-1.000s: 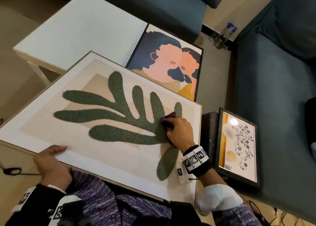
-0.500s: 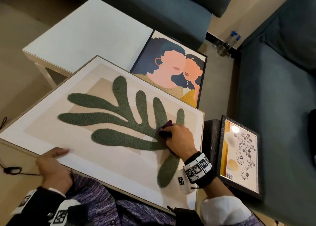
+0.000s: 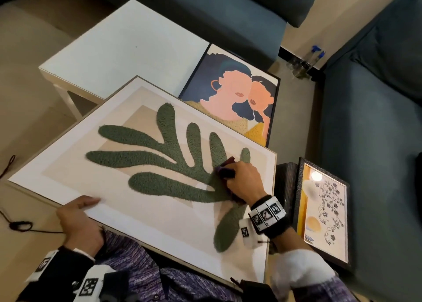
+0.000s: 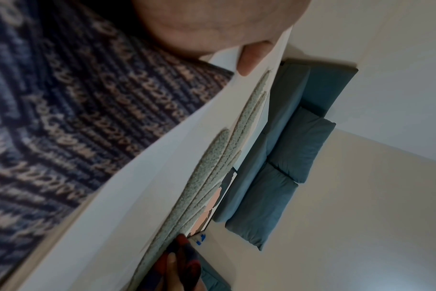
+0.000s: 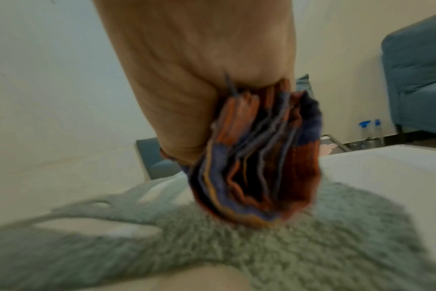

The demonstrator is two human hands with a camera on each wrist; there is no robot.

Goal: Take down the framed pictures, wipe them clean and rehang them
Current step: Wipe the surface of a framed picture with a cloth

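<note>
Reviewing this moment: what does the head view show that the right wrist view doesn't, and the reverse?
Only the head view shows the left hand gripping the near edge of the leaf picture, the portrait picture beyond it, the small floral picture to the right and the white table. Only the right wrist view shows the cloth's folded orange and blue layers up close. Both show the right hand holding that cloth on the green leaf, a blue sofa and spray bottles.

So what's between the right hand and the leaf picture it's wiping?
A folded striped cloth, gripped by the right hand, sits pressed on the leaf picture's green tufting; the right wrist view shows it best.
</note>
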